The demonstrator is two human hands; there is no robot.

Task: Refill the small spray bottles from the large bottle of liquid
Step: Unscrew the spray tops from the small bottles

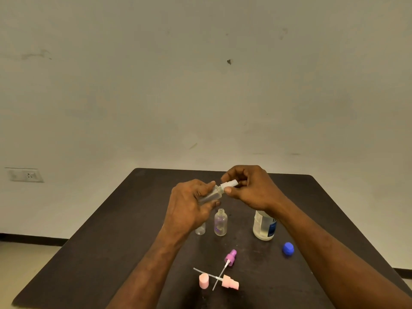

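Observation:
My left hand (191, 204) grips a small clear spray bottle (213, 195), tilted with its neck up and to the right, above the table. My right hand (247, 188) pinches the white spray cap (229, 184) at that bottle's neck. Below stand a clear open small bottle (220, 223) and another small bottle (200, 229) partly hidden by my left wrist. The large bottle of clear liquid (264, 226) stands uncapped under my right wrist. Its blue cap (288, 248) lies to the right.
On the dark table (111, 241) near me lie a purple spray head (230, 257) with its tube, a pink spray head (230, 283) with its tube, and a pink cap (204, 281). A wall socket (25, 175) sits at the left.

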